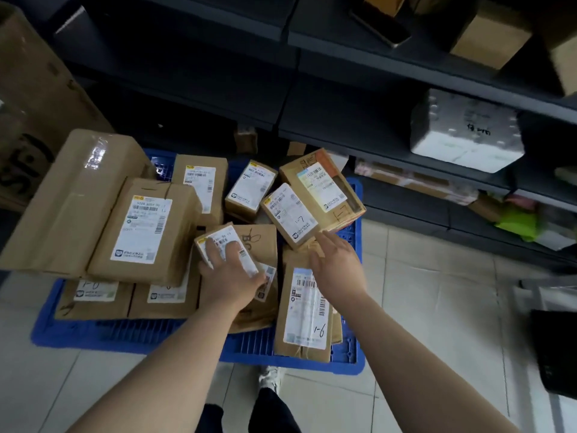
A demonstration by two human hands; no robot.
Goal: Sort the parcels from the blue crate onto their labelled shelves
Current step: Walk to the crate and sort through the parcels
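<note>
A blue crate (131,335) on the floor is heaped with several brown cardboard parcels bearing white labels. My left hand (229,276) lies on a small labelled parcel (218,239) in the middle of the heap, fingers wrapped over its top. My right hand (337,264) hovers open just right of it, fingers spread, above a long parcel marked 1-6 (307,310) and near a parcel marked 1-7 (288,210). A larger parcel (324,185), also marked 1-7, leans at the crate's far right corner. Dark shelves (343,89) rise behind the crate.
A big brown box (31,98) stands at the left. A white foam box (465,132) sits on a right shelf, cardboard boxes (490,35) above it, and bagged items (515,225) on the lowest shelf. My shoe (270,378) stands on light floor tiles by the crate's near edge.
</note>
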